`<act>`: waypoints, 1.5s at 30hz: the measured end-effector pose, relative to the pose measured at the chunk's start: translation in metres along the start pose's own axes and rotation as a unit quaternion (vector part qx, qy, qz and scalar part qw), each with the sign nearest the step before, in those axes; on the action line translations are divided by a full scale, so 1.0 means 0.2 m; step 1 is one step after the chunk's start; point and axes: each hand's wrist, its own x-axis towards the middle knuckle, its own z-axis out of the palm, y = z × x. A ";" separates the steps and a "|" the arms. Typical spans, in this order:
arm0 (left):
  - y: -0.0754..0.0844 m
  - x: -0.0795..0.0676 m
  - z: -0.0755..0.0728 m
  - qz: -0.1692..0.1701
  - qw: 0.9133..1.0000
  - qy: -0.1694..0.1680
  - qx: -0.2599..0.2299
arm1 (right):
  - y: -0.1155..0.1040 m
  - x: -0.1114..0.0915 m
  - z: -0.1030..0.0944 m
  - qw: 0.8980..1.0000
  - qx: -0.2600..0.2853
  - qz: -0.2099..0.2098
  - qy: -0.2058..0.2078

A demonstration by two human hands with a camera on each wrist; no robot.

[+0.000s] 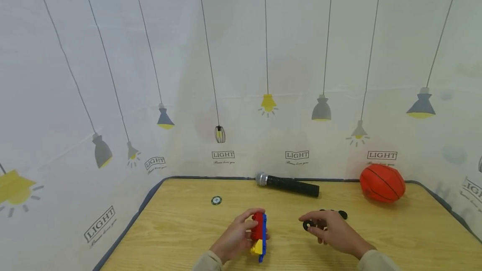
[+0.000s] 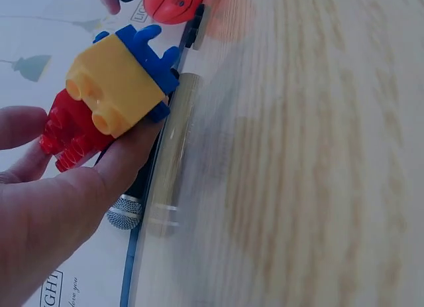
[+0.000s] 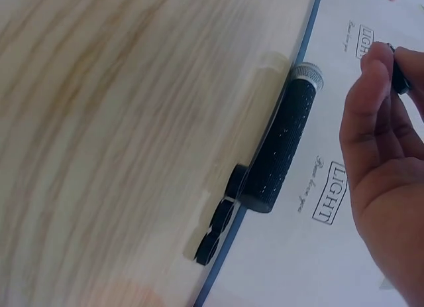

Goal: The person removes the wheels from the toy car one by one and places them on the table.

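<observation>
My left hand (image 1: 234, 237) grips a toy vehicle body (image 1: 258, 229) of building bricks, with red and yellow bricks on a blue base. In the left wrist view the yellow brick (image 2: 119, 81) and red brick (image 2: 73, 124) show their studs, and blue clips (image 2: 156, 58) stick out from the base. Off to the right, my right hand (image 1: 337, 230) pinches a small black toy wheel (image 1: 308, 225) between thumb and fingers, held apart from the body. Beyond this hand, three more black wheels (image 3: 222, 216) stand on the table, partly hidden in the head view.
A black microphone (image 1: 291, 185) with a silver head lies near the back edge of the wooden table (image 1: 180, 221). A red ball (image 1: 382, 183) sits at the back right, and a round chip (image 1: 216, 200) lies left of the microphone. A lamp-printed sheet (image 1: 241, 74) walls the table.
</observation>
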 end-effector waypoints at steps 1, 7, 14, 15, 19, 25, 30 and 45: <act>0.00 0.00 -0.01 0.000 1.000 0.002 0.001 | 0.01 -0.01 -0.01 1.000 -0.001 0.003 0.002; -0.01 -0.01 -0.02 0.024 1.000 0.005 0.005 | 0.05 -0.05 -0.06 0.999 -0.001 0.043 0.025; -0.01 -0.03 -0.02 0.039 0.999 0.011 -0.002 | 0.10 -0.09 -0.11 0.996 -0.006 0.064 0.054; 0.00 -0.04 -0.02 0.037 0.999 0.014 0.001 | 0.10 -0.09 -0.12 0.996 -0.008 0.064 0.056; 0.00 -0.03 -0.02 0.035 0.999 0.025 0.008 | 0.13 -0.12 -0.14 0.996 -0.022 0.064 0.063; -0.01 -0.02 -0.02 0.047 0.997 0.061 0.022 | 0.16 -0.16 -0.18 0.991 -0.027 0.088 0.095; -0.03 -0.01 -0.03 0.057 0.993 0.091 0.051 | 0.19 -0.19 -0.22 0.988 -0.036 0.104 0.106; -0.06 0.01 -0.06 0.081 0.974 0.180 0.109 | 0.31 -0.24 -0.29 0.973 -0.080 0.146 0.157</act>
